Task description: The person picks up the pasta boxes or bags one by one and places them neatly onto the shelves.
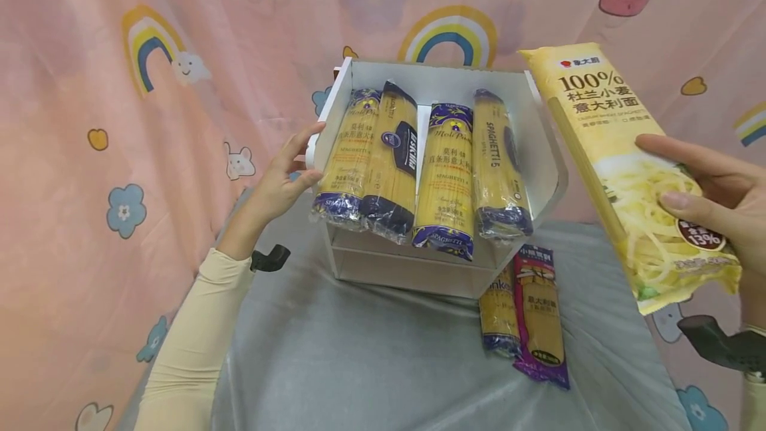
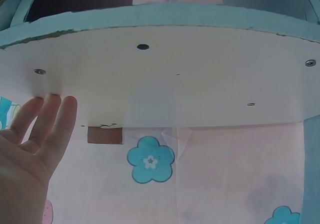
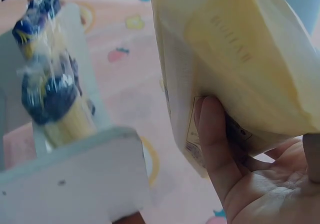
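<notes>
My right hand (image 1: pixel 724 198) grips a yellow packet of spaghetti (image 1: pixel 610 145), thumb on its front, raised to the right of a white shelf unit (image 1: pixel 443 75). In the right wrist view, fingers (image 3: pixel 212 129) curl against the packet's back. My left hand (image 1: pixel 284 171) rests against the shelf's left side; the left wrist view shows straight fingers (image 2: pixel 62 119) touching the outer panel (image 2: pixel 190 83). On the top tier several spaghetti packets stand side by side, leaning back: a purple-ended one (image 1: pixel 347 158), a dark-blue-ended one (image 1: pixel 391 158), another purple-ended one (image 1: pixel 445 178) and another dark-blue-ended one (image 1: pixel 499 158).
Beside the shelf's right front, a blue-ended pasta packet (image 1: pixel 499 318) and a magenta pasta packet (image 1: pixel 541 318) lie on a grey cloth (image 1: pixel 359 364). Lower tiers (image 1: pixel 407 271) show under the top one. A pink patterned curtain (image 1: pixel 269 38) hangs behind.
</notes>
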`<state>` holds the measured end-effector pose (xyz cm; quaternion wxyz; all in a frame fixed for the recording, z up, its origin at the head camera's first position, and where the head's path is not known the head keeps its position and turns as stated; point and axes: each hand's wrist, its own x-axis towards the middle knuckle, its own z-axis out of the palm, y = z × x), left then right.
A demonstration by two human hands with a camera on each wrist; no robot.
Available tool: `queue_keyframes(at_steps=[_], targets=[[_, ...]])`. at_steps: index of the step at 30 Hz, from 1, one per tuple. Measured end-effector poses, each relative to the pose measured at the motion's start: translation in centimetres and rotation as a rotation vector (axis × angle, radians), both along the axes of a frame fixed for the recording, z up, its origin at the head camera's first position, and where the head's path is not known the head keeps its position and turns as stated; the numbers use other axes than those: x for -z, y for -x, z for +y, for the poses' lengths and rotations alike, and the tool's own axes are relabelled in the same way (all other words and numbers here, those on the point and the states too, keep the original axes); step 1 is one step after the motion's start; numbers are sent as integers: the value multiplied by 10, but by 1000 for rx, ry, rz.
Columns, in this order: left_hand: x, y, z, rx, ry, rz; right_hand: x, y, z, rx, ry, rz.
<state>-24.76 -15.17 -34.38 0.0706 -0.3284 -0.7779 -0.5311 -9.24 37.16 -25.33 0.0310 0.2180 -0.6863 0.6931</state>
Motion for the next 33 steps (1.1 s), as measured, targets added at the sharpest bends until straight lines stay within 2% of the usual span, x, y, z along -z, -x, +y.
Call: queue_keyframes(at_steps=[7, 10, 12, 14, 17, 19, 22, 23, 25, 27, 29, 33], targets=[[0, 2, -1, 7, -3, 16, -3, -5, -15, -66, -88, -53], [0, 2, -2, 7, -4, 15, 0, -10, -23, -98, -57, -97], [1, 2, -2, 6, 0, 13, 2, -15, -29, -78, -55, -130], [1, 2, -2, 6, 0, 11, 5, -20, -34, -102, -11, -172], [2, 2, -3, 3, 2, 9, 7, -27, -41, -90, -33, -223], [2, 2, -3, 0, 3, 4, 10, -30, -45, -114, -35, -228], [1, 2, -3, 0, 6, 0, 13, -35, -52, -110, -93, -216], [1, 2, -3, 2, 5, -1, 15, -36, -54, -133, -86, -200], [1, 2, -4, 8, 2, -1, 19, -37, -59, -202, -80, -140], [1, 2, -5, 11, -2, -2, 21, -39, -65, -249, -82, -133], [1, 2, -5, 13, -5, -4, 24, -38, -71, -342, -39, -98], [-1, 2, -6, 14, -2, -12, 29, -37, -85, -454, -42, -7]])
